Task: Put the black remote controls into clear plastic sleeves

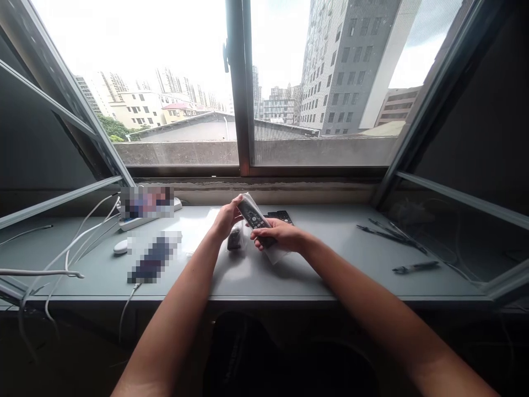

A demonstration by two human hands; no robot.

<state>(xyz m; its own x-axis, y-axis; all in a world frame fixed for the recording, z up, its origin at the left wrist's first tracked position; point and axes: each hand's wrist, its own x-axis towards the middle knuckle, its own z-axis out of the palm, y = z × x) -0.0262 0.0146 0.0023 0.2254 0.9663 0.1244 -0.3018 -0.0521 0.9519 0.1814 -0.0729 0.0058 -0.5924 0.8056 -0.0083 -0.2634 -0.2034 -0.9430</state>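
Note:
Both of my hands grip one black remote control (253, 216) in a clear plastic sleeve, tilted above the desk. My left hand (226, 218) pinches its upper end, fingers closed at the sleeve's edge. Around the lower end my right hand (278, 234) is closed, thumb lying across the buttons. Loose plastic hangs below the right hand. Another dark item in clear wrap (235, 239) rests on the desk beneath the left hand. Behind the right hand lie more black remotes (284, 216), partly hidden, so I cannot tell how many.
A grey desk (326, 275) stands before a window. At left are a power strip (177, 204), white cables (68, 253), a white oval object (121, 246) and a blurred-out dark item (152, 262). Pens (415, 268) and thin dark tools (390, 236) lie at right.

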